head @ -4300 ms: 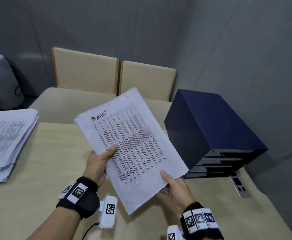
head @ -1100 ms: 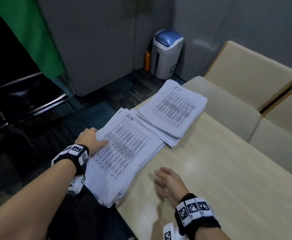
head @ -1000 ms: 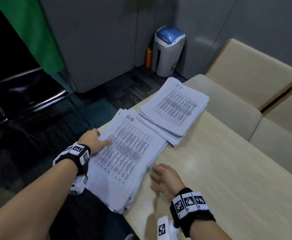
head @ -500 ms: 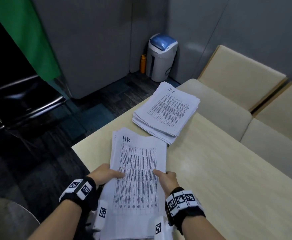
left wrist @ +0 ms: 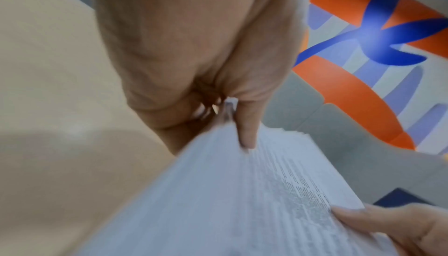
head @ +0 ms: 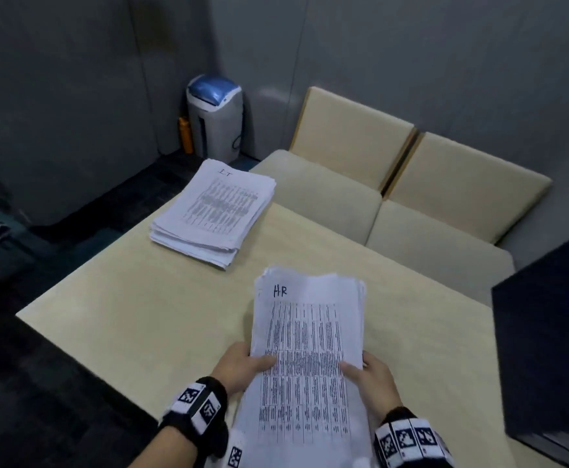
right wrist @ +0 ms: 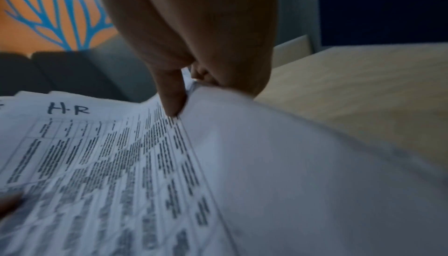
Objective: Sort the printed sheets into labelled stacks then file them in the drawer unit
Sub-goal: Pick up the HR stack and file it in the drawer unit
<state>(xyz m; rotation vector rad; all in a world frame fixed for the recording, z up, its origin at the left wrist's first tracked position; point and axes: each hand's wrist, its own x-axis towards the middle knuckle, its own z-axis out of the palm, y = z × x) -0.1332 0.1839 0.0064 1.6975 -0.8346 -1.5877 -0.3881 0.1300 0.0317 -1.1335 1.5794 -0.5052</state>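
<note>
Both hands are gripping the HR stack (head: 310, 349) above the near part of the counter (head: 141, 315): the left hand (head: 239, 368) is pinching its left edge, the right hand (head: 372, 383) its right edge. The IT stack (head: 213, 211) is lying at the counter's far left corner, the dark drawer unit (head: 546, 349) standing at the right.

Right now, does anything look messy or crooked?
A little. The white paper stack marked IT sits fanned, its lower sheets poking out unevenly. The stack marked HR, held in both hands, has a ragged far edge.

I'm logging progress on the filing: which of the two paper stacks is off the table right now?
The HR stack, held by the left hand and right hand. The IT stack lies untouched at the table's far corner.
</note>
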